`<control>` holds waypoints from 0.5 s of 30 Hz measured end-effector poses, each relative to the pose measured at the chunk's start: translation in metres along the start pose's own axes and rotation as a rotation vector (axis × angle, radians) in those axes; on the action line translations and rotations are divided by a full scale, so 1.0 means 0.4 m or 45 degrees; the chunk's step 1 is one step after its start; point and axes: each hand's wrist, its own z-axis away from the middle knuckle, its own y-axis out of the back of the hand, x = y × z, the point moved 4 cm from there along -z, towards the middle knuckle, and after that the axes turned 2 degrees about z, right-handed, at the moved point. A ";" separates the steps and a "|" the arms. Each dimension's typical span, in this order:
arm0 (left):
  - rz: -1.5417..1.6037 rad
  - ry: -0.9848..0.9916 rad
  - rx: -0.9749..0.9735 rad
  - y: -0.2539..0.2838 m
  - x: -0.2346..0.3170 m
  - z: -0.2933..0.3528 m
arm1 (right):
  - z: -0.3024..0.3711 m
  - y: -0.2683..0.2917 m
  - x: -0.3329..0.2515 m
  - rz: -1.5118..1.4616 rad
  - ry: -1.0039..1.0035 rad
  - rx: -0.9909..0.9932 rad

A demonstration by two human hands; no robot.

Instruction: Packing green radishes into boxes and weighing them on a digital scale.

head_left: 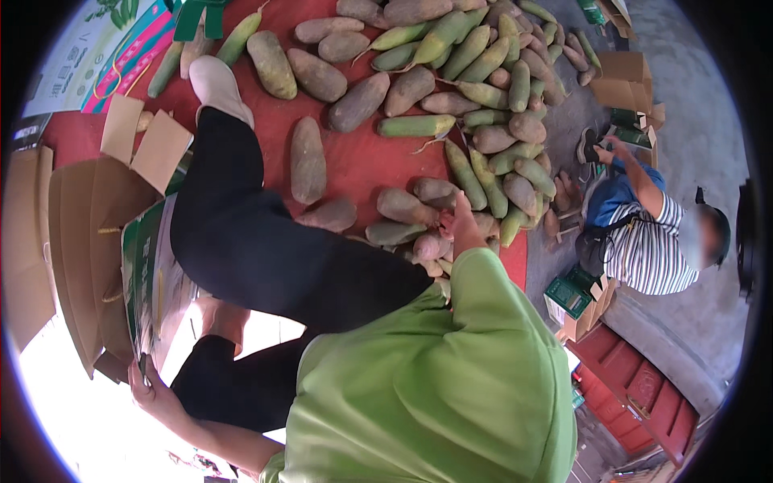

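Observation:
My right hand (459, 227) reaches down into the near edge of a heap of long radishes. Its fingers curl beside a pinkish radish (429, 246) and a brownish radish (436, 191); what they hold, if anything, is hidden. Far to the left, my left hand (151, 393) is closed on the near corner of a green and white cardboard box (143, 274), with a small dark strip showing at the fingers. The box stands upright beside my bent leg, its brown flaps spread. Green and brown radishes (467, 56) lie piled across a red surface (362, 165).
Open brown cartons (28, 233) stand along the left, and a printed carton (68, 56) is at the far left. On the right, a person in a striped shirt (648, 249) sits near more boxes (624, 80) on grey floor. A red door-like panel (636, 394) stands at lower right.

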 end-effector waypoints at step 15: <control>-0.025 0.033 -0.036 0.011 0.000 0.000 | -0.146 -0.095 -0.031 -0.706 0.376 -0.058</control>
